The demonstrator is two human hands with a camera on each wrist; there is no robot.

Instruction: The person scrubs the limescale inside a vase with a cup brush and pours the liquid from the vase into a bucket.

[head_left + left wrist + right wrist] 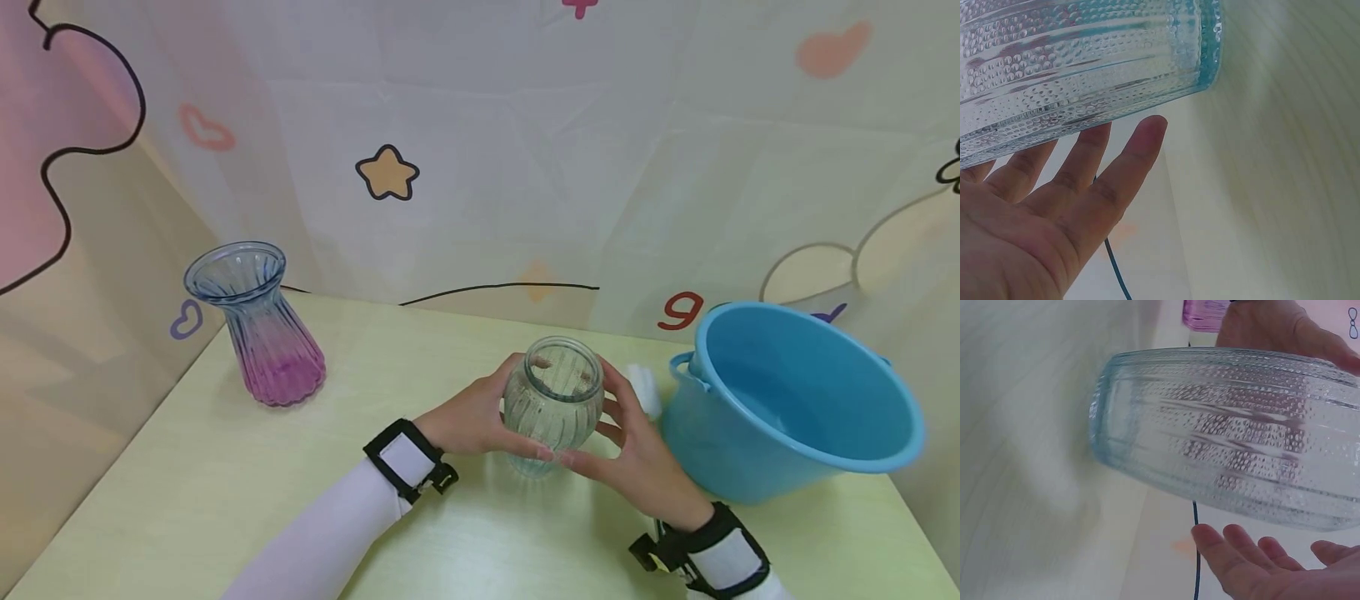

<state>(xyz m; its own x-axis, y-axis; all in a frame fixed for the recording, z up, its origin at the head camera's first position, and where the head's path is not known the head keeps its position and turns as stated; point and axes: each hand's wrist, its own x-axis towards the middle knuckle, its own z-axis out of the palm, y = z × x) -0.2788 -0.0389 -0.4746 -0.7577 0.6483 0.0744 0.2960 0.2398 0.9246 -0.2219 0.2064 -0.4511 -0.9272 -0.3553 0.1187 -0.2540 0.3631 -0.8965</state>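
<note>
A clear ribbed glass vase [551, 417] stands upright between my hands, its round mouth facing up and its base at or close to the tabletop. My left hand [480, 417] holds its left side, thumb across the front; in the left wrist view several fingers [1088, 147] pass behind the dimpled glass. My right hand [637, 454] is cupped about the other side, thumb in front. Its fingers [1222, 553] look extended and a small gap shows between them and the vase [1229, 431] in the right wrist view. The thumb tips nearly meet.
At the left stands a fluted glass vase [273, 350], blue above and pink below. A light blue bucket [750, 450] stands at the right, with a small white item [643, 390] beside it. Printed cloth [465, 225] hangs behind the pale table [187, 483].
</note>
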